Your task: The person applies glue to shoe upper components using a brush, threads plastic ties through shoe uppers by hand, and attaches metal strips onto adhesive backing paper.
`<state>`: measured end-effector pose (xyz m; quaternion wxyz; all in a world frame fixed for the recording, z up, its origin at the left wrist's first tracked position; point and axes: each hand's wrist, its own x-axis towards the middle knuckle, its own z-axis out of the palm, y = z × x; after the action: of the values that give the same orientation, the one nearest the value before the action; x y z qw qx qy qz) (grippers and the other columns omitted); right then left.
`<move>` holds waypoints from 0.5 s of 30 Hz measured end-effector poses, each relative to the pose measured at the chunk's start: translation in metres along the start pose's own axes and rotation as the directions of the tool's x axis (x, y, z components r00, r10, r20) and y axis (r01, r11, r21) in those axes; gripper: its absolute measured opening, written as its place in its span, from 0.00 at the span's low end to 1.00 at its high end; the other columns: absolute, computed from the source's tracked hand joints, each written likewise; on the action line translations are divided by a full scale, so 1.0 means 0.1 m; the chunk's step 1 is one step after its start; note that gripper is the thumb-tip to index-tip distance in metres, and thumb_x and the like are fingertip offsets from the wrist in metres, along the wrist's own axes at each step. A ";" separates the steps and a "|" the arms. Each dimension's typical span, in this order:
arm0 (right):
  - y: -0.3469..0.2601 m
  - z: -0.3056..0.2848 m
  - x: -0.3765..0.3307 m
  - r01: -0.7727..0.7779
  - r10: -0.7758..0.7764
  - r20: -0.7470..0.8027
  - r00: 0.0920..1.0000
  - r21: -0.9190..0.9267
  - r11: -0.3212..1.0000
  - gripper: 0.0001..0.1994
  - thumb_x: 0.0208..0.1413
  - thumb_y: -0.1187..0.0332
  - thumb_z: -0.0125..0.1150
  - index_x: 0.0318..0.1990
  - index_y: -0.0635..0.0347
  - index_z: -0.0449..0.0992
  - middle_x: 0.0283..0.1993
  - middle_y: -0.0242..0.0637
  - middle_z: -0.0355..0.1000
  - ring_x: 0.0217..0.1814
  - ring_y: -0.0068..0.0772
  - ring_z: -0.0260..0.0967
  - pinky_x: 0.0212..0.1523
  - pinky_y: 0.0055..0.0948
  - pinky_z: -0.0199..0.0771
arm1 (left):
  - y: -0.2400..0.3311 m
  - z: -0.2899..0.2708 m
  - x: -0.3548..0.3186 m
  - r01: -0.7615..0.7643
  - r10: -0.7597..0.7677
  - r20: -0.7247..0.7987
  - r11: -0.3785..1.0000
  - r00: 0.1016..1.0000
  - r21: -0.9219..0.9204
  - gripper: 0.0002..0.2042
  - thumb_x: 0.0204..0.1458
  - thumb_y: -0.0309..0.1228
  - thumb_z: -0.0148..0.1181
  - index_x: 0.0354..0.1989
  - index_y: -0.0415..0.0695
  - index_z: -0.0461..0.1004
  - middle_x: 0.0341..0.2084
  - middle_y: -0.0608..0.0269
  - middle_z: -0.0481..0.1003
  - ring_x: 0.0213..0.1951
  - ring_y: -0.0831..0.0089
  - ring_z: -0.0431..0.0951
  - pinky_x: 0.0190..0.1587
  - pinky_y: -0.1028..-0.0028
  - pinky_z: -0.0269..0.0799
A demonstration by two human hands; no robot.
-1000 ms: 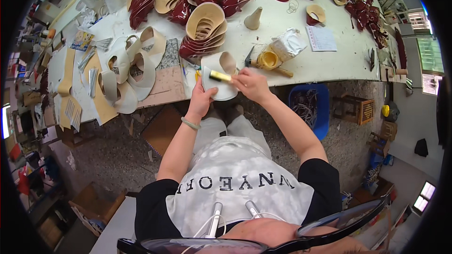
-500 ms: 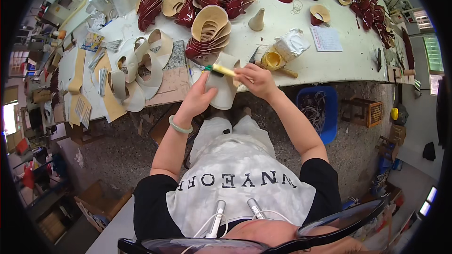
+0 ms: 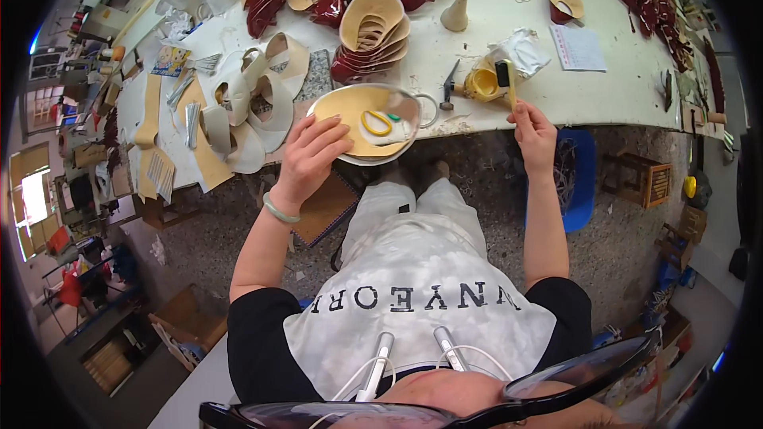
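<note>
My left hand [image 3: 311, 160] grips the near edge of a tan shoe piece [image 3: 362, 123], holding it tilted over the table edge [image 3: 604, 111]; my right hand [image 3: 534, 133] is closed around a brush [image 3: 505, 79], bristles up beside the yellow glue pot [image 3: 482, 84]; a small hammer [image 3: 449, 84] lies between my hands; beyond my left hand sits a stack of red-and-tan pieces [image 3: 372, 32]; cream pieces [image 3: 246, 103] lie to its left.

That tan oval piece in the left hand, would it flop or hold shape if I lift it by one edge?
The tan oval piece probably holds its shape: the left hand grips only its near edge, yet it stays level. It looks thin, so likely light. It overhangs the table, so a push might tip it off.
</note>
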<state>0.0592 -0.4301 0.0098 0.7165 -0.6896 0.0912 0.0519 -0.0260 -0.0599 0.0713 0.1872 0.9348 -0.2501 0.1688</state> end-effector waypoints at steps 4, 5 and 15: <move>0.21 -0.08 0.04 -0.129 0.124 -0.049 0.991 -0.109 0.986 0.17 0.58 0.60 0.60 0.47 0.65 0.76 0.27 0.25 0.69 0.19 0.08 0.50 0.19 0.13 0.49 | -0.01 -0.02 -0.14 0.043 -0.043 -0.010 0.999 0.999 0.015 0.08 0.39 0.19 0.59 0.29 0.47 0.76 0.37 0.67 0.77 0.49 0.69 0.75 0.55 0.62 0.63; 0.24 -0.09 0.02 -0.159 0.159 -0.002 0.987 -0.116 0.981 0.17 0.57 0.61 0.61 0.48 0.65 0.76 0.27 0.24 0.69 0.20 0.08 0.50 0.19 0.13 0.49 | -0.01 -0.01 -0.15 0.042 -0.042 0.000 0.999 0.999 0.029 0.08 0.40 0.20 0.59 0.28 0.47 0.76 0.37 0.67 0.77 0.49 0.69 0.75 0.56 0.62 0.62; 0.46 -0.01 0.08 -0.033 0.070 0.038 0.997 -0.600 0.799 0.17 0.56 0.61 0.58 0.47 0.67 0.74 0.27 0.37 0.74 0.29 0.25 0.70 0.31 0.27 0.68 | -0.01 -0.06 -0.10 0.096 -0.095 0.052 0.995 0.994 -0.020 0.08 0.39 0.19 0.58 0.27 0.48 0.76 0.37 0.68 0.77 0.49 0.69 0.74 0.57 0.57 0.55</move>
<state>0.0573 -0.4291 -0.0367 0.4630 -0.8759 0.0678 0.1177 -0.0345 -0.0524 0.0717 0.1992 0.9476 -0.2116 0.1331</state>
